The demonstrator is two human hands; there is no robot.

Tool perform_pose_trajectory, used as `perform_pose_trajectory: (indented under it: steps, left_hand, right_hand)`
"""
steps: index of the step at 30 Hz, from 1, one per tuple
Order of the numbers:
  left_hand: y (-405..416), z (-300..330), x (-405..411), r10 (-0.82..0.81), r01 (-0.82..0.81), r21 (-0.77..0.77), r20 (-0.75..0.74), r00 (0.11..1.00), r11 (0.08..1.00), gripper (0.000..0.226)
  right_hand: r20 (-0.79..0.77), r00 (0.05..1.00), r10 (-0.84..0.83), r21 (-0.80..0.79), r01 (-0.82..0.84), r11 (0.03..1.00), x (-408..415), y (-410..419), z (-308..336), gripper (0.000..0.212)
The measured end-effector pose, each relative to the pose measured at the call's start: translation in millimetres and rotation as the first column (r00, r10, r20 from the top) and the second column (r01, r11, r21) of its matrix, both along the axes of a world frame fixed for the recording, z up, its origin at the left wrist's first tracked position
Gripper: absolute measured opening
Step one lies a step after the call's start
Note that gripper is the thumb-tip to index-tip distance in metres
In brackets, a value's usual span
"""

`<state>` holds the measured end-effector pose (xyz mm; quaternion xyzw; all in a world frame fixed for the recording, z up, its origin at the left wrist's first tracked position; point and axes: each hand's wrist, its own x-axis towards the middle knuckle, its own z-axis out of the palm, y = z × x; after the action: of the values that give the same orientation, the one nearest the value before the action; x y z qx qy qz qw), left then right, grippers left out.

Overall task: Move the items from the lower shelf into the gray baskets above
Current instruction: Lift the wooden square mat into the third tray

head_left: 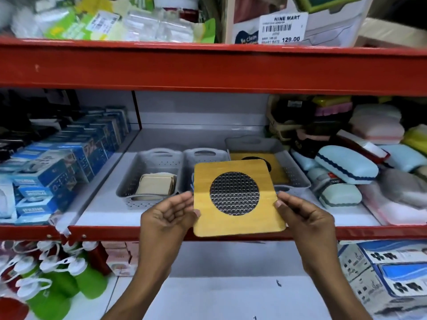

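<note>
A square yellow wooden trivet (238,197) with a round metal mesh centre is held upright in front of the middle shelf. My left hand (168,218) grips its left edge and my right hand (302,218) grips its right edge. Behind it stand three gray perforated baskets. The left basket (129,181) holds a stack of pale square pieces (157,184). The middle basket (205,155) is mostly hidden by the trivet. The right basket (293,167) holds another yellow trivet (277,165) lying flat.
Blue boxes (69,158) fill the shelf's left side and pastel cases (346,167) pile up on its right. A red shelf beam (208,68) runs overhead. Below, green and red bottles (57,280) sit left, printed cartons (392,273) right.
</note>
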<state>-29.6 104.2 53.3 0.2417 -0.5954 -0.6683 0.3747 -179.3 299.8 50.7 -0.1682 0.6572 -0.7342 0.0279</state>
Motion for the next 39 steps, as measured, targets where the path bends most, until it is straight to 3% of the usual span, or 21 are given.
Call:
perform_pose_trajectory:
  steps: [8,13,20,22,26,30,33,35,37,39]
  left_hand:
    - [-4.2,45.4,-103.8,-0.211,0.225,-0.108,0.128,0.969,0.968,0.048]
    - [-19.0,46.1,-162.9,-0.199,0.258,-0.173,0.298,0.934,0.951,0.034]
    - [-26.7,41.1,-181.6,-0.227,0.358,-0.322,0.379,0.897,0.877,0.028]
    - [-25.7,39.7,-184.6,-0.212,0.389,-0.407,0.414,0.885,0.827,0.029]
    - [-20.9,31.7,-186.7,-0.056,0.411,-0.657,0.491,0.869,0.632,0.026]
    - [-20.2,22.7,-186.2,-0.008,0.394,-0.680,0.495,0.869,0.618,0.036]
    - [-16.3,23.1,-184.8,0.013,0.469,-0.720,0.552,0.833,0.512,0.029]
    - [-15.2,27.1,-185.2,-0.009,0.521,-0.736,0.575,0.818,0.432,0.027]
    - [-16.2,29.1,-190.4,-0.029,0.585,-0.721,0.621,0.783,0.370,0.023]
    - [-16.3,30.2,-197.0,-0.027,0.636,-0.696,0.667,0.745,0.333,0.020]
  right_hand:
    - [-0.269,0.961,-0.064,0.336,0.155,0.929,-95.5,4.2,41.6,0.020]
    - [-0.261,0.965,0.024,0.640,0.154,0.753,-144.7,-13.4,56.0,0.019]
    - [-0.367,0.913,0.179,0.766,0.187,0.615,-161.5,-26.3,55.5,0.027]
    - [-0.401,0.896,0.189,0.784,0.229,0.576,-165.8,-29.0,50.4,0.029]
    - [-0.486,0.837,0.254,0.796,0.303,0.525,-165.9,-32.2,42.0,0.025]
    - [-0.542,0.780,0.313,0.782,0.333,0.527,-160.3,-32.1,36.2,0.023]
    - [-0.570,0.757,0.319,0.758,0.335,0.559,-162.8,-27.3,35.7,0.020]
    - [-0.520,0.762,0.386,0.785,0.248,0.568,-162.8,-25.1,41.6,0.016]
    - [-0.412,0.770,0.487,0.855,0.143,0.498,-160.9,-25.2,48.0,0.017]
    - [-0.362,0.751,0.552,0.905,0.140,0.403,-160.7,-28.5,49.1,0.017]
